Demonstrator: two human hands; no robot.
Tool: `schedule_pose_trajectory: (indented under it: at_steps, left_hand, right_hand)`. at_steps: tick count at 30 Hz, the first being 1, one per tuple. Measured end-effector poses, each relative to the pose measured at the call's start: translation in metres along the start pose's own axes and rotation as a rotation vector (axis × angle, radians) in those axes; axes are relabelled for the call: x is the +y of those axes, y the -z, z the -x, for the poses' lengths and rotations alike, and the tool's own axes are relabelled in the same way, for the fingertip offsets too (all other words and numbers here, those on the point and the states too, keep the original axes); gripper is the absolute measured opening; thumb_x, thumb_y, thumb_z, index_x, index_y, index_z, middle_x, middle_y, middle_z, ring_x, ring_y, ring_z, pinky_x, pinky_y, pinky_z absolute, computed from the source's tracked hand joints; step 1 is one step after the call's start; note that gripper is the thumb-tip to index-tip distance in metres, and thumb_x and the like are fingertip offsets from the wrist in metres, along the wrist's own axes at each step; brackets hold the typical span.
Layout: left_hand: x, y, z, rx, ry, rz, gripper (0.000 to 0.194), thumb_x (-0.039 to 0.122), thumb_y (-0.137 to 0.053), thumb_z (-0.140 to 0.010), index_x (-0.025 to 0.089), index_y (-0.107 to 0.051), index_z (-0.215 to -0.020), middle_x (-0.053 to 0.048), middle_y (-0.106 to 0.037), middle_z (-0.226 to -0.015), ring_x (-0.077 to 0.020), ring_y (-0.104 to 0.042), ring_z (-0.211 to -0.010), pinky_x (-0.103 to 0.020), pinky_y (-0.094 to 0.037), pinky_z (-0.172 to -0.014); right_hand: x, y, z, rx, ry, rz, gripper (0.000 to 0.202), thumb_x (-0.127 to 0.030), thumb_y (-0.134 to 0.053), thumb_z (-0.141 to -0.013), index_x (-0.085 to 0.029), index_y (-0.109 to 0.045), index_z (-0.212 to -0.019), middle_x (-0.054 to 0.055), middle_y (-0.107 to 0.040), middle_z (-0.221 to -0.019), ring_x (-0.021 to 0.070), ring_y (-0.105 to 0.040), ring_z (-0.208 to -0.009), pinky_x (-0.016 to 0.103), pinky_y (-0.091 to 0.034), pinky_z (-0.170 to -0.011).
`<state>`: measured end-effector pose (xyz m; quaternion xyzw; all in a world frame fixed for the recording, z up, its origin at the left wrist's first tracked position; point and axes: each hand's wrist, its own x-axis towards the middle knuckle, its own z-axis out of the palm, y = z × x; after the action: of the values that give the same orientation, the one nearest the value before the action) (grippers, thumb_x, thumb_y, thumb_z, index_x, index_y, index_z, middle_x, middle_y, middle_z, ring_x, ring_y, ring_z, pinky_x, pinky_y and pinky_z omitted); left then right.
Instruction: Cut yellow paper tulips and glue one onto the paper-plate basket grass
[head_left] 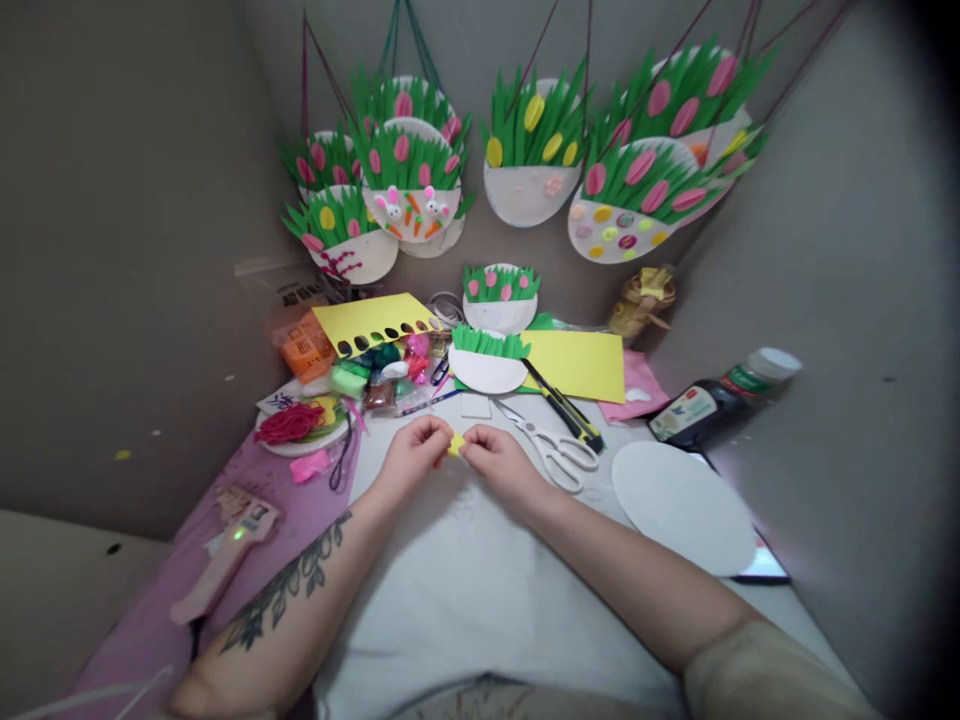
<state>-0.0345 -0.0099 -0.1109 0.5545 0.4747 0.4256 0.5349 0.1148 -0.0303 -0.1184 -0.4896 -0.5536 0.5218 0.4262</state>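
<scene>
Between my two hands is a small piece of yellow paper (455,444), pinched from both sides by thumbs and fingers. My left hand (417,446) is closed on its left edge, and my right hand (495,458) grips its right edge. Fingers cover much of the piece, so its full outline is hidden. Just beyond my hands lies a white half-plate with green paper grass (489,372). White-handled scissors (551,447) rest to the right of my right hand, beside a black and yellow utility knife (562,408).
Yellow sheets (577,365) lie behind, one with oval cutouts (371,318). Packets of coloured clay (382,375) are left, with a pink glue gun (229,560) nearer. A dark bottle (712,400) and white oval plate (679,505) are right. Decorated plates (536,195) hang on the wall.
</scene>
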Motion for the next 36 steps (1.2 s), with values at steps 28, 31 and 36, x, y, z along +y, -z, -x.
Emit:
schedule_pose_trajectory:
  at_steps: [28, 31, 36]
  left_hand:
    - [0.012, 0.009, 0.0, -0.201, -0.059, -0.361, 0.023, 0.034, -0.05, -0.078, 0.014, -0.056, -0.069, 0.004, -0.047, -0.059, -0.0091, -0.042, -0.056, -0.019, -0.031, -0.052]
    - [0.01, 0.007, 0.0, -0.215, -0.071, -0.394, 0.025, 0.035, -0.047, -0.08, 0.014, -0.056, -0.07, 0.004, -0.048, -0.059, -0.0097, -0.043, -0.057, -0.02, -0.032, -0.053]
    - [0.003, 0.022, -0.007, -0.099, -0.237, -0.562, 0.023, 0.029, -0.045, -0.084, 0.014, -0.061, -0.08, -0.001, -0.058, -0.072, -0.013, -0.051, -0.067, -0.023, -0.04, -0.062]
  right_hand:
    - [-0.007, 0.006, -0.01, 0.064, 0.108, 0.216, 0.011, -0.025, -0.055, -0.071, -0.017, -0.055, -0.065, -0.002, -0.054, -0.066, 0.0123, -0.049, -0.065, 0.024, -0.038, -0.062]
    - [-0.007, 0.008, -0.011, 0.025, 0.092, 0.254, 0.01, -0.023, -0.053, -0.071, -0.017, -0.054, -0.063, -0.003, -0.052, -0.063, 0.0117, -0.048, -0.062, 0.023, -0.037, -0.06]
    - [0.0, 0.019, -0.02, 0.067, 0.156, 0.284, 0.009, -0.021, -0.051, -0.073, -0.017, -0.056, -0.067, -0.001, -0.055, -0.07, 0.0128, -0.051, -0.069, 0.024, -0.038, -0.066]
